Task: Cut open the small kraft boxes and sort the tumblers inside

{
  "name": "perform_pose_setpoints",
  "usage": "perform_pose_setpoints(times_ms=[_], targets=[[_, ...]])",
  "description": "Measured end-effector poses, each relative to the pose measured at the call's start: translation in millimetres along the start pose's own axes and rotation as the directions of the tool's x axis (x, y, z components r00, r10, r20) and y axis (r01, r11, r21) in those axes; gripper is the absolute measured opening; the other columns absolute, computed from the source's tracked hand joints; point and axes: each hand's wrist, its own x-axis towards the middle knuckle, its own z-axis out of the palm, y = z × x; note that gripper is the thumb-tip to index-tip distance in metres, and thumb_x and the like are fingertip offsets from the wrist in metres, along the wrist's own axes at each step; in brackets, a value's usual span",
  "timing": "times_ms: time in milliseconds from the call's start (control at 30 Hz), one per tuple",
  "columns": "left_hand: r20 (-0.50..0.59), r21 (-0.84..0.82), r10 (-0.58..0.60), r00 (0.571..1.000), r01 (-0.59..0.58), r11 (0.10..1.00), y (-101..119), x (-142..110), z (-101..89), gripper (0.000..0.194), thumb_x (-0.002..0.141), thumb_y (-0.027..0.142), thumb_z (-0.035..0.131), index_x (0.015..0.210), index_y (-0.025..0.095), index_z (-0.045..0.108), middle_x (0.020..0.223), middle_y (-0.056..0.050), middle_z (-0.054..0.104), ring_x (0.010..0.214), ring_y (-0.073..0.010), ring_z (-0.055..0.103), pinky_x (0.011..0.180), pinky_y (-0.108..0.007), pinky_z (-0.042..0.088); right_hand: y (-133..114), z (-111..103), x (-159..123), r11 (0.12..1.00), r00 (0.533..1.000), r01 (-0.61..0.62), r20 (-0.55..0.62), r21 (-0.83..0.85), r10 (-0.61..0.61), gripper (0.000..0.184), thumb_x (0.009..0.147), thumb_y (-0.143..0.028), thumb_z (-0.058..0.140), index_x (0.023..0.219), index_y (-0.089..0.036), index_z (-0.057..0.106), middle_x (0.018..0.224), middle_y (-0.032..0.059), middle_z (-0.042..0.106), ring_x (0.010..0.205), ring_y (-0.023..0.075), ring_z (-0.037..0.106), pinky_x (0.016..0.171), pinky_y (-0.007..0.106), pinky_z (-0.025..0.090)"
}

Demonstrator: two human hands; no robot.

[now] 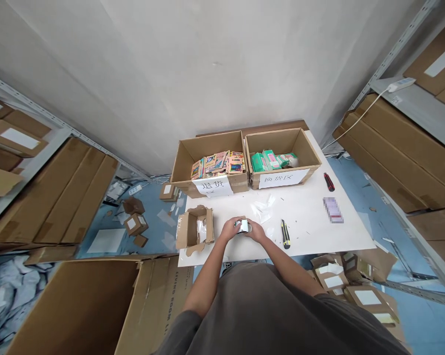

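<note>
My left hand and my right hand are closed around a small, light-coloured boxy item with a darker edge, over the front of the white table. Its exact kind is too small to make out. To the left of my left hand is an opened small cardboard box with white packing inside. Crumpled clear plastic wrapping lies just beyond my right hand. A yellow-and-black utility knife rests farther right, touched by neither hand.
Two labelled cartons stand at the table's back: one carton with colourful packs, another carton with green boxes. A red utility knife and a blurred purple item lie right. A large open carton stands left of me.
</note>
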Motion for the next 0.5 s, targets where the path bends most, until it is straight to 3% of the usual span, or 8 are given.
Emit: perform_pose_setpoints(times_ms=[133,300,400,500], targets=[[-0.011,-0.139,-0.056,0.998,0.054,0.989,-8,-6,-4.4,0.045,0.088,0.023,0.053,0.130,0.022,0.070,0.135,-0.007,0.070,0.125,-0.0239,0.064,0.103,-0.039,0.054,9,7,0,1.000,0.998,0.022,0.051,-0.019,-0.021,0.082,0.065,-0.023,0.087,0.141,-0.030,0.057,0.126,0.0045,0.073,0.116,0.0289,0.068,0.096,0.036,0.051],[-0.048,0.020,-0.087,0.995,0.088,0.996,8,1,-5.0,0.046,0.079,0.023,0.064,0.124,0.022,0.073,0.126,-0.008,0.074,0.116,-0.0267,0.067,0.104,-0.040,0.053,15,13,2,0.996,0.998,0.035,0.052,-0.078,-0.031,0.086,0.070,-0.024,0.085,0.149,-0.029,0.050,0.127,0.0058,0.073,0.117,0.0294,0.069,0.096,0.037,0.051],[0.031,-0.017,-0.087,0.996,0.087,0.996,12,5,-8.5,0.051,0.078,0.017,0.055,0.125,0.023,0.074,0.128,-0.005,0.074,0.119,-0.0251,0.066,0.108,-0.039,0.051,13,12,1,0.996,0.998,0.005,0.060,-0.093,0.001,0.086,0.072,-0.025,0.084,0.150,-0.030,0.049,0.127,0.0053,0.073,0.115,0.0294,0.069,0.095,0.036,0.051],[0.107,-0.113,0.003,0.994,0.009,0.994,1,1,-12.9,0.059,0.078,0.012,0.047,0.132,0.024,0.070,0.140,-0.004,0.068,0.132,-0.0233,0.059,0.116,-0.041,0.045,12,12,0,0.998,0.998,-0.009,0.067,-0.062,0.013,0.087,0.072,-0.024,0.083,0.151,-0.030,0.048,0.128,0.0051,0.073,0.115,0.0300,0.069,0.095,0.037,0.051]])
